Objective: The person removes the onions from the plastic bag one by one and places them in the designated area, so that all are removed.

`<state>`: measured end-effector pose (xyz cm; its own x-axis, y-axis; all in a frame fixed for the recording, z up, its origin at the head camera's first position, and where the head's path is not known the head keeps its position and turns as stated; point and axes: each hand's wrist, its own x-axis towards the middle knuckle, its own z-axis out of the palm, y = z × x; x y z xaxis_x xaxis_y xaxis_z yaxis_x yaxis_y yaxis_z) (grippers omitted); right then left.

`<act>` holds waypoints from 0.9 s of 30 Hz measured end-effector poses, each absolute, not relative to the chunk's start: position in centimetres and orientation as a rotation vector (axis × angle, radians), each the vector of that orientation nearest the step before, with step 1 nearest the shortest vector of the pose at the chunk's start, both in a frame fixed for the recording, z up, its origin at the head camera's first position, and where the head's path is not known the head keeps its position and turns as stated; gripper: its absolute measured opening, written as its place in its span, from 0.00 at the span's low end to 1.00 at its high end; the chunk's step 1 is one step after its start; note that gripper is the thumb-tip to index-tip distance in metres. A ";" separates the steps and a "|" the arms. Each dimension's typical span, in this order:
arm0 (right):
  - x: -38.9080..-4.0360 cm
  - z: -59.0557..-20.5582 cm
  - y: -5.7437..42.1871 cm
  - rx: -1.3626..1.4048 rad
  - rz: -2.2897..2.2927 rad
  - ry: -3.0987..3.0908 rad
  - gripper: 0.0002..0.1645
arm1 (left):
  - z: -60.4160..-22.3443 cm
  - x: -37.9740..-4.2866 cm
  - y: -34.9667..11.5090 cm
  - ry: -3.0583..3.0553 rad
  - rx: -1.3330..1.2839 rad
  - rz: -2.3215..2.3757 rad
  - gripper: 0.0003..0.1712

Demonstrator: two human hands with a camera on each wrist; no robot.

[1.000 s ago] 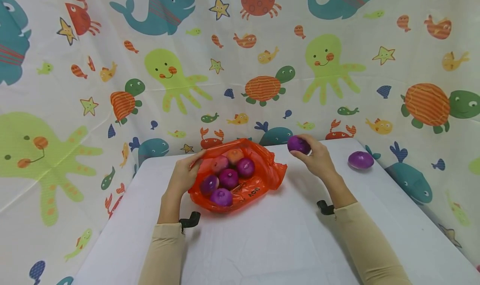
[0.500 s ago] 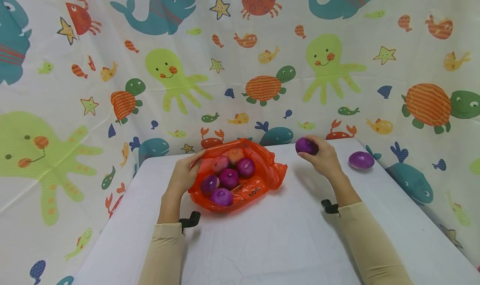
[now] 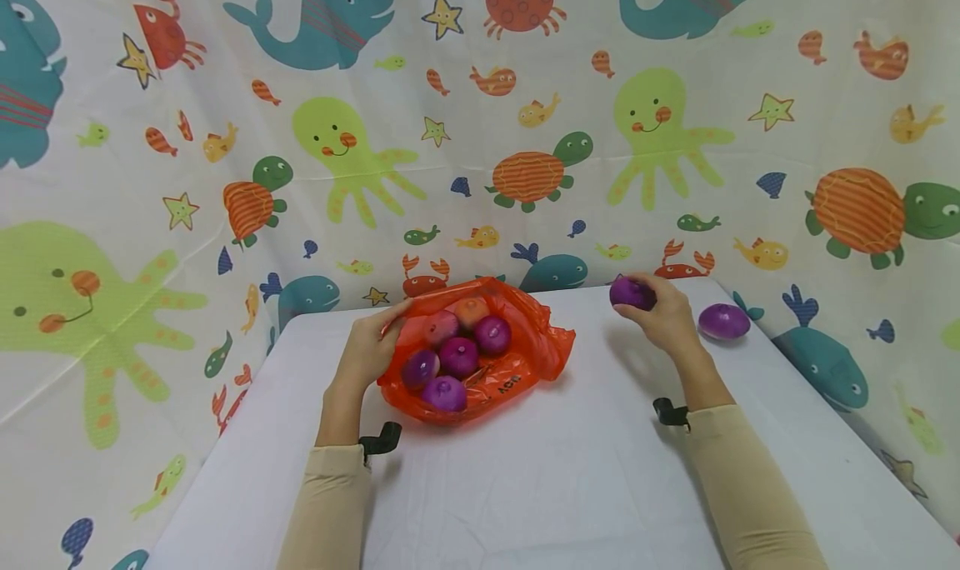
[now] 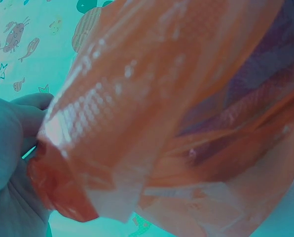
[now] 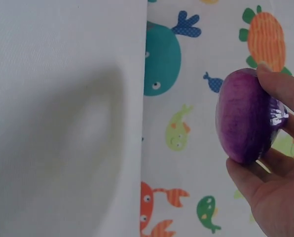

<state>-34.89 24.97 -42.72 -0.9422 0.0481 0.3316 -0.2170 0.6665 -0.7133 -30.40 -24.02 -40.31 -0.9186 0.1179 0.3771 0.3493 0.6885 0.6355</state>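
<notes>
An orange-red plastic bag (image 3: 538,328) lies open on the white table, with several round purple onions (image 3: 458,358) inside; those toward the back look redder through the film. My left hand (image 3: 367,345) grips the bag's left rim, and in the left wrist view the bunched film (image 4: 63,187) sits at its fingers. To the right of the bag, my right hand (image 3: 666,313) holds a glossy purple onion (image 5: 241,116) up above the table, thumb on one side and fingers on the other. Its nub points toward the palm.
Another purple onion (image 3: 723,322) lies near the table's right edge, just right of my right hand. A white cloth covers the table (image 3: 525,487). Behind and at both sides hangs a curtain (image 3: 450,95) printed with sea animals.
My right hand has moved rightward with the onion, away from the bag and closer to the onion on the table. My left hand and the bag have stayed put.
</notes>
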 end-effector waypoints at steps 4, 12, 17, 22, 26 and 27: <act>-35.0 -42.8 25.8 0.092 1.153 -2.557 0.38 | -40.3 -30.4 -24.0 -2.599 -0.366 -1.073 0.26; -35.3 -43.2 27.3 0.023 1.151 -2.592 0.40 | -40.2 -30.3 -23.9 -2.597 -0.364 -1.079 0.26; -35.2 -43.4 28.3 -0.001 1.137 -2.619 0.40 | -40.2 -30.2 -23.9 -2.600 -0.357 -1.087 0.26; -35.2 -43.8 29.0 -0.039 1.145 -2.646 0.39 | -40.2 -30.3 -24.0 -2.605 -0.353 -1.092 0.27; -35.2 -44.2 29.6 -0.066 1.113 -2.677 0.40 | -40.2 -30.3 -24.0 -2.609 -0.345 -1.093 0.26; -35.2 -44.2 29.7 -0.071 1.100 -2.686 0.40 | -40.2 -30.3 -24.0 -2.611 -0.342 -1.094 0.26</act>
<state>-35.24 29.70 -44.23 -0.9706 0.1341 0.2000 -0.0447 0.7157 -0.6969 -30.34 -23.96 -40.21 -0.9302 0.1057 0.3516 0.3248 0.6835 0.6537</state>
